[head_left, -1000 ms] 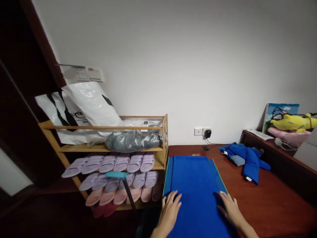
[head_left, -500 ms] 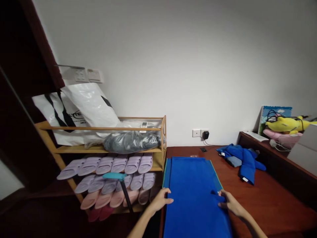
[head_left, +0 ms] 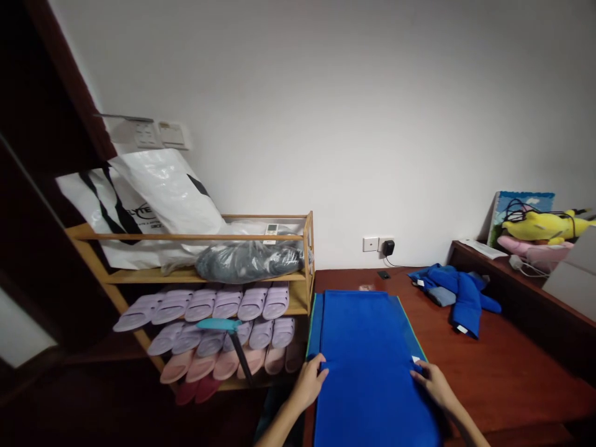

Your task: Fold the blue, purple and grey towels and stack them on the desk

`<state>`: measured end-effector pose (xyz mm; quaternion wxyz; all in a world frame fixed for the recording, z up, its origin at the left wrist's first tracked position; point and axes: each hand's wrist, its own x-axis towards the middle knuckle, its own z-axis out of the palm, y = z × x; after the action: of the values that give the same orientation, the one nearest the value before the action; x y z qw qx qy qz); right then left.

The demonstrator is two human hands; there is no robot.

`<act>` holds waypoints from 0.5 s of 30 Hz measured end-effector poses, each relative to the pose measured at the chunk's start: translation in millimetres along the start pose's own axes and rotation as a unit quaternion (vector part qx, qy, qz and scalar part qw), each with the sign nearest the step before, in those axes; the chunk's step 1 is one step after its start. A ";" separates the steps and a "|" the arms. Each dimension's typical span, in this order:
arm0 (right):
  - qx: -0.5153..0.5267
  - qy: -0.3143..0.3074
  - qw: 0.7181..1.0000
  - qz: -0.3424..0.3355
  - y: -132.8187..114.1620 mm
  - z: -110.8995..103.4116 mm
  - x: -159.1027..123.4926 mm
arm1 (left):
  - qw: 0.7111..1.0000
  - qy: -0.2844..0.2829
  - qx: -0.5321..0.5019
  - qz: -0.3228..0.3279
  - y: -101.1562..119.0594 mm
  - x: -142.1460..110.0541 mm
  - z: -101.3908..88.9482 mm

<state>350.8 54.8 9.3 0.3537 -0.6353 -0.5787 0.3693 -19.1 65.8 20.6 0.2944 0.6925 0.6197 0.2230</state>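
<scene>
A long, folded blue cloth [head_left: 363,385] lies flat over a duller blue, green-edged layer [head_left: 404,316] on the reddish-brown desk. My left hand [head_left: 311,379] is at the cloth's left edge, thumb and fingers closed on it, with a faint crease running inward from there. On the opposite edge my right hand [head_left: 431,380] pinches the cloth near a small white tag [head_left: 415,359]. The near end of the cloth runs out of the bottom of the view.
To the left stands a wooden shoe rack [head_left: 256,237] with several slippers [head_left: 228,302] and white bags [head_left: 167,192]. A turquoise-headed pole [head_left: 218,325] leans before it. Crumpled blue fabric [head_left: 465,298] lies on the desk [head_left: 493,385]. A yellow plush toy [head_left: 535,227] sits on the raised shelf.
Both hands have gone from resting flat on the cloth to gripping its side edges. A bunched fold at the right hand half a second ago now lies smoother.
</scene>
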 end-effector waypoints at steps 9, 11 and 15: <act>0.062 -0.115 0.991 0.021 -2.9 -15.4 -58.6 | 0.995 -0.054 -0.084 0.010 6.4 -55.0 -21.3; 0.066 -0.115 0.991 0.006 -17.1 -32.9 -76.2 | 0.982 -0.081 -0.168 0.032 20.3 -76.0 -40.4; 0.040 -0.091 0.995 -0.013 -64.6 -81.6 -101.4 | 0.966 -0.077 -0.240 0.062 65.6 -105.7 -94.1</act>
<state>386.1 -42.8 111.0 0.3293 -0.5771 -0.6011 0.4440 -48.8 -30.3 139.9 0.4848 0.6535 0.4794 0.3286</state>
